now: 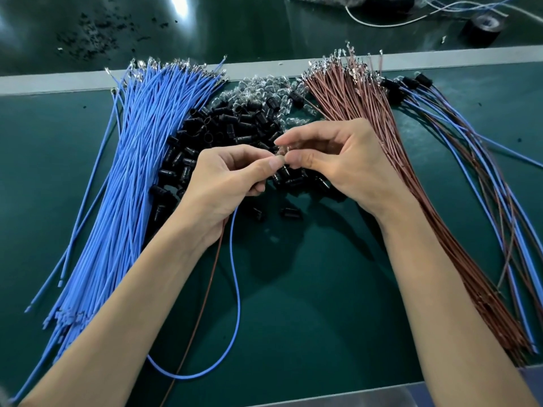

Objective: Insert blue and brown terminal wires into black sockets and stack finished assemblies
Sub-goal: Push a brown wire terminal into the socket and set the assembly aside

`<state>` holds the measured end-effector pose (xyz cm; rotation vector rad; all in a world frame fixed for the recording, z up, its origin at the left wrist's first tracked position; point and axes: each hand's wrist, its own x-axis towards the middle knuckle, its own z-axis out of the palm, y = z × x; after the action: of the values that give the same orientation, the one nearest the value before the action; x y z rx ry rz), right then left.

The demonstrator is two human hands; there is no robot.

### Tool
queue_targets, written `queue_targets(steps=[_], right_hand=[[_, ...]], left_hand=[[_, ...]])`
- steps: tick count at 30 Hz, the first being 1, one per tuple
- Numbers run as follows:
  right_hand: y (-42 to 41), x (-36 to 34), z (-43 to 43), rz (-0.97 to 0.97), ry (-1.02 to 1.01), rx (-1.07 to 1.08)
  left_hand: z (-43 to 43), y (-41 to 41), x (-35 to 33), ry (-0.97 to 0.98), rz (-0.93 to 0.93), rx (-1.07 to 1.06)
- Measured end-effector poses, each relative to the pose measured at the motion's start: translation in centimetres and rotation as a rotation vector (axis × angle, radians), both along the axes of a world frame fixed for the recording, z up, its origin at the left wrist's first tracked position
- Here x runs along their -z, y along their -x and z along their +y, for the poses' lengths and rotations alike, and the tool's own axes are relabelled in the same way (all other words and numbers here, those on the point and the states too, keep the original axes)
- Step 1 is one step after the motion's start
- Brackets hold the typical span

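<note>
Your left hand (232,177) and right hand (338,163) are meeting fingertip to fingertip, both pinching a small part (282,152) too hidden to identify, just above the pile of black sockets (223,127). One blue wire (235,259) and one brown wire (205,289) are trailing from your left palm across the green mat (308,304). Loose blue wires (132,171) are lying left, brown wires (367,113) right, finished assemblies (440,118) beyond.
</note>
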<state>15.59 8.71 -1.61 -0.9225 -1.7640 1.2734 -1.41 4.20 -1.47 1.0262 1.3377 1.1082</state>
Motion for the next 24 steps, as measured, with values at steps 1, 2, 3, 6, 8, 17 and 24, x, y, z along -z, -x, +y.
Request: queue_targets(steps=[1,2,3,6,8,17,24], right_hand=[[-0.01,0.04,0.02,-0.007,-0.009,0.005],[0.03,0.09,0.02,-0.017,-0.02,0.013],[0.09,0.16,0.05,-0.03,-0.03,0.022],[0.15,0.37,0.2,-0.048,-0.045,0.046],[0.11,0.53,0.31,-0.059,-0.045,0.059],[0.18,0.58,0.14,-0.15,-0.183,0.061],[0.59,0.34,-0.08,-0.214,-0.36,0.093]], left_hand=[[0.0,-0.01,0.01,0.003,0.001,-0.002],[-0.01,-0.02,0.03,0.004,0.0,-0.004],[-0.01,-0.03,0.04,0.003,-0.002,-0.006],[0.0,-0.05,0.06,-0.003,-0.016,0.0],[0.03,-0.04,0.1,-0.003,-0.042,-0.001],[0.09,0.07,0.26,-0.004,-0.064,0.001],[0.01,-0.07,0.27,-0.007,-0.071,-0.009]])
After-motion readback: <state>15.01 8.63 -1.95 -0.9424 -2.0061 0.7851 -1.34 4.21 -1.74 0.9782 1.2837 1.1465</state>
